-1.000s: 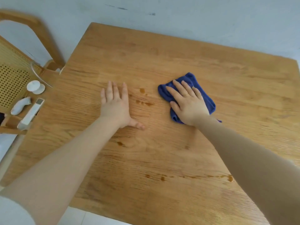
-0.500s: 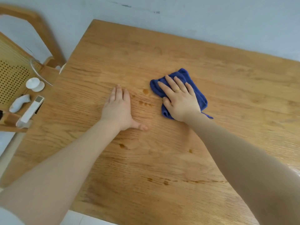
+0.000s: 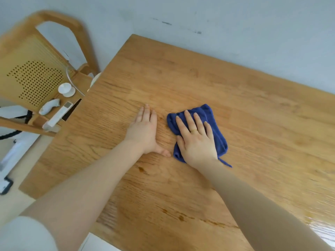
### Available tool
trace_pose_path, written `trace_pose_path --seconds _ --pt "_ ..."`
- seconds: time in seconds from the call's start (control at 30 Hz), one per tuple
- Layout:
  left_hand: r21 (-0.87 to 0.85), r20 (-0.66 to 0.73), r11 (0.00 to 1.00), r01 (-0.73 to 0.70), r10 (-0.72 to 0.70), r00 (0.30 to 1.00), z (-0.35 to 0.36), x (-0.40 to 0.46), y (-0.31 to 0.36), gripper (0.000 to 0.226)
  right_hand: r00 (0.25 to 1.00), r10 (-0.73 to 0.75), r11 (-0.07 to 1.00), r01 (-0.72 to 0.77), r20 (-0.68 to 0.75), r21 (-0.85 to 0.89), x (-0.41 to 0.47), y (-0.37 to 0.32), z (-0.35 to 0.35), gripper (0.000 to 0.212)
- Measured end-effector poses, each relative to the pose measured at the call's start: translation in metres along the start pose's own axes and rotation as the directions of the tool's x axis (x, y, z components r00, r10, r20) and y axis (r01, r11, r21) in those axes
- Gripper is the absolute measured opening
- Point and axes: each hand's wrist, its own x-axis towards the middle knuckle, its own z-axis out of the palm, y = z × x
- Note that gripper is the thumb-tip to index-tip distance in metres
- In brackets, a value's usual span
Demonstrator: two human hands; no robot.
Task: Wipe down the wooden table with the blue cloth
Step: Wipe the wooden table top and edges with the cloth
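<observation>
Wooden table [image 3: 235, 98] against a grey wall [image 3: 235, 33]; both hands flat, right hand [image 3: 196, 140] pressing blue cloth [image 3: 215, 127]

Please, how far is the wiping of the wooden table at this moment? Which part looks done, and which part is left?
Done: cannot tell; no wiped area stands out. In hand: the right hand presses the blue cloth flat on the middle of the wooden table, while the left hand rests flat beside it. Left: brown spots in front of the left hand and a line of drips nearer the front edge are not yet wiped.
</observation>
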Motion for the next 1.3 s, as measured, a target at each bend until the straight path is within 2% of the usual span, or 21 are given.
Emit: trace_pose_path --seconds 0.07,0.2,0.3,0.4,0.5,0.6,0.67,0.73,0.83,0.9,0.93,1.1,1.17,1.23,1.3 --pt "-0.003 -0.003 1.000 -0.009 0.009 1.000 -0.002 0.002 0.000 0.148 1.000 0.004 1.000 -0.004 0.000 0.011 0.026 0.010 -0.005 0.051" --pt "0.013 0.004 1.000 0.019 -0.019 1.000 0.003 -0.001 0.001 0.150 0.993 0.111 0.993 -0.109 -0.044 0.051 0.081 0.015 -0.013 0.050" --pt "0.019 0.001 0.999 0.029 -0.029 1.000 0.003 -0.002 0.000 0.151 0.994 0.104 0.994 -0.103 -0.036 0.022 0.088 0.012 -0.012 0.049" --pt "0.000 0.001 1.000 0.022 -0.022 1.000 0.004 -0.004 -0.002 0.149 1.000 -0.014 1.000 0.014 -0.024 0.000 0.050 0.000 -0.004 0.049" --pt "0.065 -0.006 0.998 0.008 -0.007 1.000 0.002 -0.003 -0.004 0.140 0.988 -0.156 0.987 0.155 -0.011 -0.043 0.009 -0.014 0.003 0.051" --pt "0.078 -0.012 0.995 -0.059 0.060 0.998 -0.006 0.004 -0.013 0.134 0.980 -0.197 0.980 0.197 0.003 -0.024 0.024 -0.007 0.001 0.052" --pt "0.034 0.004 0.990 -0.136 0.136 0.991 -0.013 0.008 -0.026 0.130 0.991 -0.122 0.992 0.122 -0.050 -0.002 0.051 -0.005 -0.001 0.050" --pt "-0.008 0.017 0.982 -0.189 0.190 0.982 -0.017 0.009 -0.041 0.125 0.997 0.030 0.999 -0.028 -0.066 0.032 0.081 -0.010 -0.003 0.048" --pt "-0.041 -0.084 0.981 -0.192 0.188 0.979 -0.020 0.007 -0.058 0.115 0.987 0.148 0.989 -0.146 -0.069 0.034 0.097 -0.023 -0.004 0.048" --pt "-0.082 -0.184 0.980 -0.182 0.165 0.969 -0.022 0.006 -0.067 0.107 0.982 0.181 0.983 -0.180 -0.057 0.027 0.086 -0.032 -0.003 0.049" --pt "-0.097 -0.191 0.979 -0.181 0.160 0.968 -0.025 0.006 -0.072 0.106 0.982 0.182 0.983 -0.181 -0.046 0.022 0.076 -0.039 0.000 0.050" --pt "0.024 -0.009 0.980 -0.197 0.197 0.980 -0.032 0.014 -0.101 0.119 0.998 0.058 0.998 -0.058 -0.029 0.009 0.025 -0.084 0.016 0.059" --pt "-0.054 -0.004 0.970 -0.235 0.236 0.972 -0.035 0.015 -0.114 0.112 0.998 0.055 0.998 -0.054 -0.038 0.029 0.037 -0.077 0.013 0.056" --pt "-0.151 -0.056 0.951 -0.269 0.264 0.963 -0.040 0.016 -0.128 0.101 0.983 0.141 0.990 -0.138 -0.115 0.033 0.069 -0.066 0.010 0.053" --pt "-0.143 -0.100 0.951 -0.273 0.261 0.960 -0.041 0.017 -0.142 0.099 0.951 0.291 0.956 -0.284 -0.108 0.071 0.104 -0.063 0.005 0.049"
